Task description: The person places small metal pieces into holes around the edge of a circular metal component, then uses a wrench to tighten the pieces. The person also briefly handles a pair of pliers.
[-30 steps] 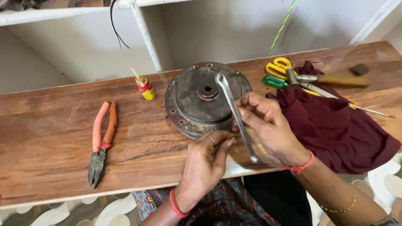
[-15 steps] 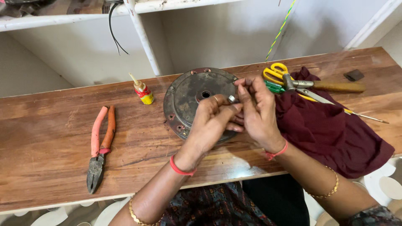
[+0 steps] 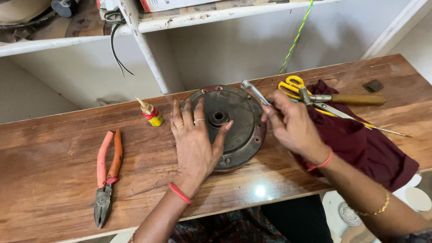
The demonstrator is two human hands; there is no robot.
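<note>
Pressed the left hand [image 3: 195,139] flat and open, fingers spread, on top of the round rusty motor housing [image 3: 240,130]. Lay in the middle of the wooden table [image 3: 54,180], this housing, its centre hole just beside the left thumb. Gripped a slim metal spanner [image 3: 253,91] in the closed right hand [image 3: 292,126], at the right edge of the housing, with the tool's head above the far rim. Cannot tell if touching the rim or not.

Looked like the step of steadying the housing while bringing the spanner to its edge. Probably called for firm pressure from the left palm and a careful seating of the tool's head.

Left of the housing: a small glue bottle [image 3: 150,113] and, farther, orange pliers [image 3: 107,175]. Right of the housing: yellow scissors [image 3: 292,85] and a maroon cloth [image 3: 364,144].
</note>
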